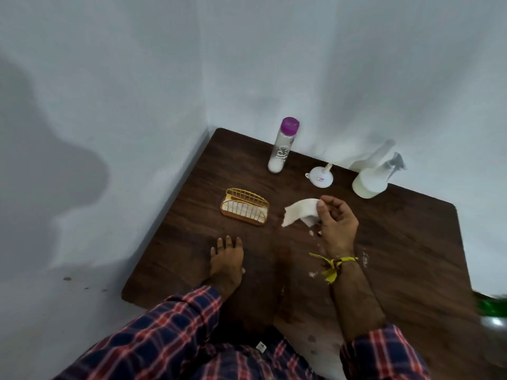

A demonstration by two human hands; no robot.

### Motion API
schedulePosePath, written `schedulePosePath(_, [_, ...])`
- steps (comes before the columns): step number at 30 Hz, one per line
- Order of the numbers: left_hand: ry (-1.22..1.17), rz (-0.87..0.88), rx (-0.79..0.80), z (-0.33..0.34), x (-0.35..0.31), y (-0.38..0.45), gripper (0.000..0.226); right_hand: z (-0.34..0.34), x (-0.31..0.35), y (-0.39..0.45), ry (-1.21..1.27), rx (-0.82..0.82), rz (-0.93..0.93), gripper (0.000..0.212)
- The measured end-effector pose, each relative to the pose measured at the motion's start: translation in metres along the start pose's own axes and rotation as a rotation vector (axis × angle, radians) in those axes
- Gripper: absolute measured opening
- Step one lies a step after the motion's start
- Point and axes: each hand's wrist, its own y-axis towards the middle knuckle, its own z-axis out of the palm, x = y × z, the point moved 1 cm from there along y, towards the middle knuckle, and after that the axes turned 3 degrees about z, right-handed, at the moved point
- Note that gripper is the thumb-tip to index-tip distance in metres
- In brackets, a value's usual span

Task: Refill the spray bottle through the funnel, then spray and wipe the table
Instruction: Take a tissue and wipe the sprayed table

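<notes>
The spray bottle (370,179) stands on the dark wooden table (397,242), beyond the right hand (336,223) and a little to its right, close to the wall; its trigger head looks blurred. The white funnel (320,176) lies on its side just beyond the same hand, between the spray bottle and a tall clear bottle with a purple cap (282,146), which stands further to the left near the wall. The right hand is raised a little over the table and pinches a white tissue (300,211) between the thumb and the fingers; the tissue hangs out to the left of the hand. A yellow thread (333,266) is tied around the right wrist. The left hand (226,256) rests flat on the table with the fingers spread and holds nothing. Beyond the left hand, and to the left of the tissue, sits a golden wire holder (244,205) with white tissues inside. Both arms wear plaid sleeves (164,325), the right one rolled up.
</notes>
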Motion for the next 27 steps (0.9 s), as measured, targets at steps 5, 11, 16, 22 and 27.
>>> schedulePosePath(5, [-0.19,0.198,-0.14,-0.004,-0.054,-0.007,0.067,-0.045,0.013,-0.017,0.165,-0.025,0.095,0.008])
schedulePosePath(11, [-0.405,0.141,-0.135,-0.007,-0.112,-0.01,0.054,-0.104,0.016,-0.012,0.23,-0.035,0.19,0.008])
schedulePosePath(16, [-0.274,0.041,-0.086,0.004,-0.123,-0.013,0.056,-0.131,0.004,0.009,0.014,-0.09,0.152,0.016])
schedulePosePath(22, [-0.205,0.021,-0.078,0.002,-0.123,0.0,0.055,-0.098,-0.002,0.042,0.026,-0.001,0.206,0.008])
schedulePosePath(27, [-0.178,0.023,-0.101,-0.001,-0.112,0.025,0.063,-0.077,0.0,0.081,0.014,-0.011,0.212,0.008])
